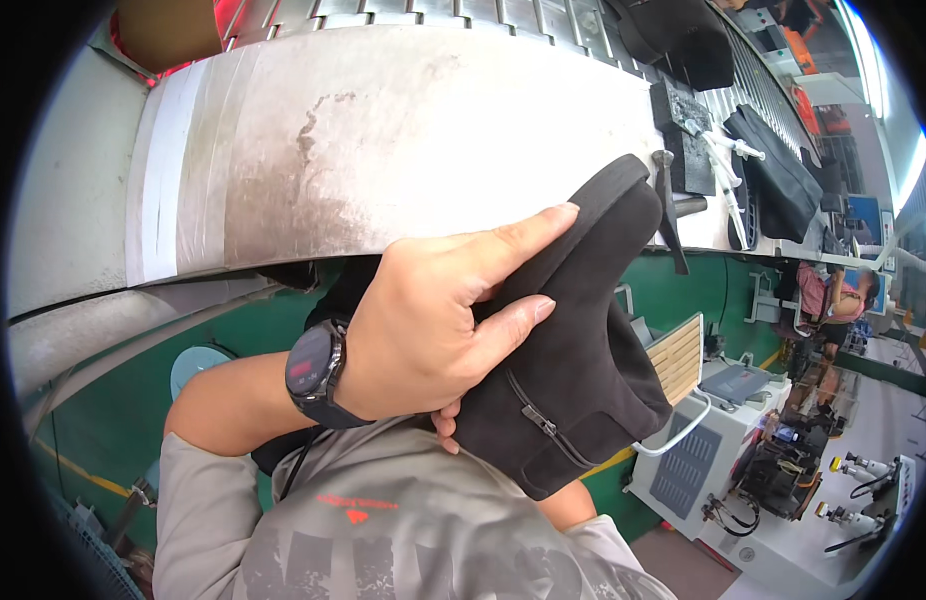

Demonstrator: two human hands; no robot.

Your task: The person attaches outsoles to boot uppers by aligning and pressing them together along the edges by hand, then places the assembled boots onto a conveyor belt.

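Observation:
My left hand [423, 335], with a dark watch [313, 370] on its wrist, lies spread over the side of a black suede ankle boot [583, 340] and grips it. The boot has a side zipper [538, 410]; its sole points up toward the bench and its open shaft points down and right. Below the boot a bit of my right forearm [568, 503] shows. The right hand itself is hidden behind the boot.
A worn grey curved bench top [383, 130] runs across the view above the boot. On its right end lie a hammer [668, 205], white-handled tools [728, 160], a black pad [688, 135] and more black boots [778, 175]. A white machine [713, 440] stands lower right; another person [833, 300] sits far right.

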